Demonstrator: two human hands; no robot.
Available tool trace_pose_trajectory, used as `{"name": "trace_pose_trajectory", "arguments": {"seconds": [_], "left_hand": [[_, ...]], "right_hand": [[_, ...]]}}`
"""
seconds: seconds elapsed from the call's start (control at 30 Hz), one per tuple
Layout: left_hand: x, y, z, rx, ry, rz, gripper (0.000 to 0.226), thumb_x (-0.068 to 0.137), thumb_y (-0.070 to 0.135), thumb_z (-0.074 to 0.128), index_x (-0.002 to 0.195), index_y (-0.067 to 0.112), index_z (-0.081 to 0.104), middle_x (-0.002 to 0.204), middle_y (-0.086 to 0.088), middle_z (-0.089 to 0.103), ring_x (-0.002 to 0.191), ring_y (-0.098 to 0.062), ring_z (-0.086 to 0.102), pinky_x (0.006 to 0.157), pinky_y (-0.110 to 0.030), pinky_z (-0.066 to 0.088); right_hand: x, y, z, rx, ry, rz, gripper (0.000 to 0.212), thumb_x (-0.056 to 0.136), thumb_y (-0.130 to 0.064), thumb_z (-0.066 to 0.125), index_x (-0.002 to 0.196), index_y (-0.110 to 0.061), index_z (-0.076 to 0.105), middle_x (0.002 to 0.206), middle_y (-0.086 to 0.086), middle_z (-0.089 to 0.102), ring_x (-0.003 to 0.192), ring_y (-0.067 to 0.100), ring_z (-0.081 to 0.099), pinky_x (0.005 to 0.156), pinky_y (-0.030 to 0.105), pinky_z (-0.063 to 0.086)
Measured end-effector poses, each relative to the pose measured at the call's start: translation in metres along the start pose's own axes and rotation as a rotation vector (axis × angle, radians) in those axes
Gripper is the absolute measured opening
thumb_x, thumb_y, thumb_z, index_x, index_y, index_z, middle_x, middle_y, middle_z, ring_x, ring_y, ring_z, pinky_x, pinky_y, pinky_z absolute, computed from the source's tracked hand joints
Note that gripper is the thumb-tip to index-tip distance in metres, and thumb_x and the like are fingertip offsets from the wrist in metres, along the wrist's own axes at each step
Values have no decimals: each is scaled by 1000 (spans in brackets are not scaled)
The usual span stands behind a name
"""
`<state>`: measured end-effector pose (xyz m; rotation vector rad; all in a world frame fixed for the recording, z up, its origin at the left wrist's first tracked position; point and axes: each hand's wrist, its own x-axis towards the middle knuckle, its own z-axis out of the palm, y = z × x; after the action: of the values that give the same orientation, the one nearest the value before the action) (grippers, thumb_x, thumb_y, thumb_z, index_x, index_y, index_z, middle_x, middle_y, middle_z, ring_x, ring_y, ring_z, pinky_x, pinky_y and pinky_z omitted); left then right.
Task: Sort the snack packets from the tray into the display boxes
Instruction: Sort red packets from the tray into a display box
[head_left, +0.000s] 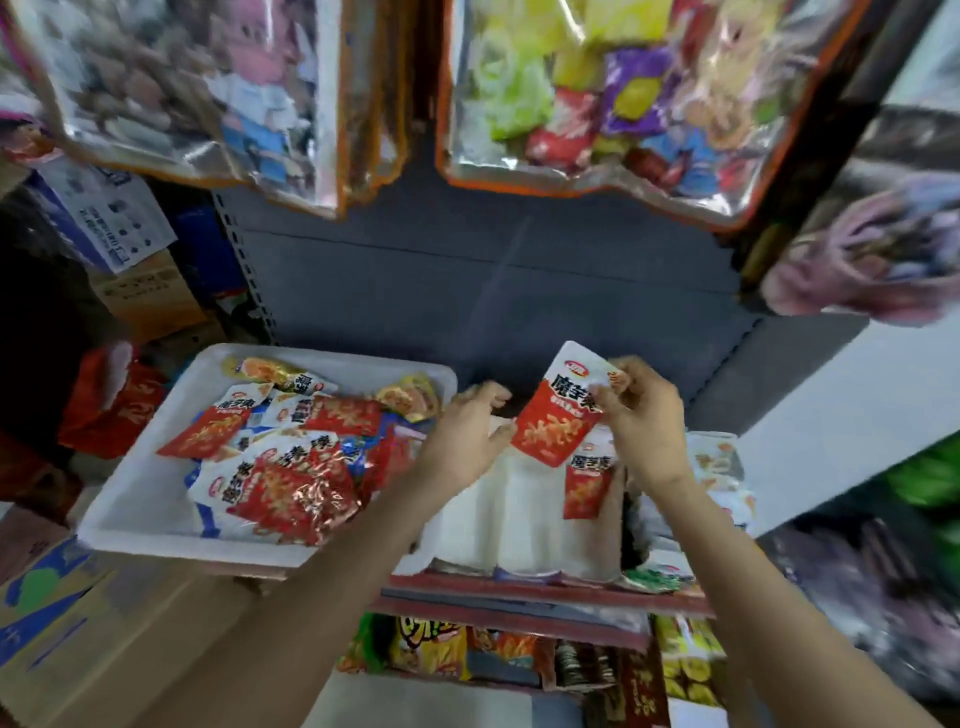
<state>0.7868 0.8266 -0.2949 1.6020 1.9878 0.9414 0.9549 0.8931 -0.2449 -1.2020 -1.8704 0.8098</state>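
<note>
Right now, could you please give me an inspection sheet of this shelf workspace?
Surface: grey shelf with a red front edge.
Job's things: white tray at left, a pile of red-and-white snack packets in it; white display box holds one upright packet.
Clutter: cardboard cartons lower left; snack bags on the shelf below.
Hands: right hand pinches a red packet above the box; left hand with fingers relaxed, beside it, holding nothing.
Cables: nothing seen.
Surroundings: clear hanging bags of snacks overhead.
</note>
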Motion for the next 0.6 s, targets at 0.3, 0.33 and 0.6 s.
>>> {"name": "trace_pose_trajectory", "arguments": {"seconds": [0.3,0.33,0.6], "left_hand": [[4,24,49,310,-102,-111,56,93,24,51,145,17,30,149,-3,34,136,-22,31,111,-35,29],[4,23,49,326,-117,-127,57,94,25,51,146,17,28,150,-4,33,137,-22,30,111,-35,29],[3,25,57,319,-95,-225,55,95,25,52,145,19,29,152,-4,31,137,-23,34,109,-34,33]], "right_hand": [[5,30,-43,-264,-109,-72,17,89,-3,54,105,-5,62,80,11,63,73,22,55,59,22,29],[5,34,-40,-296,-138,-77,18,89,-4,54,106,-6,61,80,10,62,74,24,57,60,22,30],[6,60,-21,-609,-362,-109,19,93,-11,47,111,-13,52,107,10,64,92,29,60,65,28,38]]}}
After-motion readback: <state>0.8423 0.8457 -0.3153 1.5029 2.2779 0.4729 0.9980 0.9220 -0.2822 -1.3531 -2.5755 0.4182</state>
